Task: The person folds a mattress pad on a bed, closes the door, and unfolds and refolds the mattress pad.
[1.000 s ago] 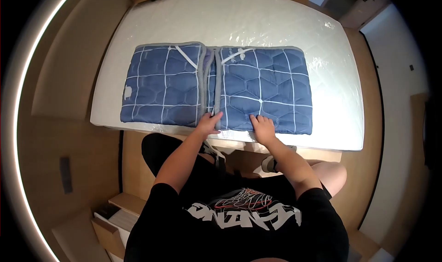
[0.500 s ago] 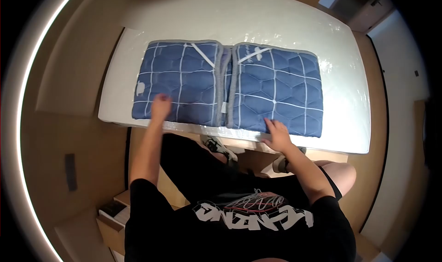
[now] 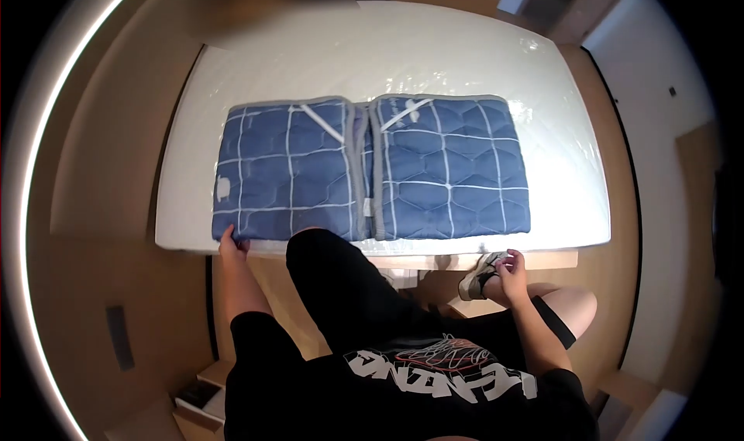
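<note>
A blue quilted mattress pad with white grid lines lies folded on a white mattress. Its two folded halves meet at grey-bound edges near the middle, and white straps cross their far corners. At the pad's near left edge is my left hand, with fingertips on the fabric and the thumb below; it looks closed on the edge. My right hand is off the bed, in front of the mattress edge. Its fingers are loosely bent and apart, and nothing shows in them.
My raised knee comes up against the near mattress edge beside the pad. A shoe shows below my right hand. Wooden panelling with a light strip runs along the left. A blurred brown shape hangs at the upper left.
My left hand has moved from above the pad to its near left edge. The right hand has left the pad and drawn back toward me. My left knee has risen.
</note>
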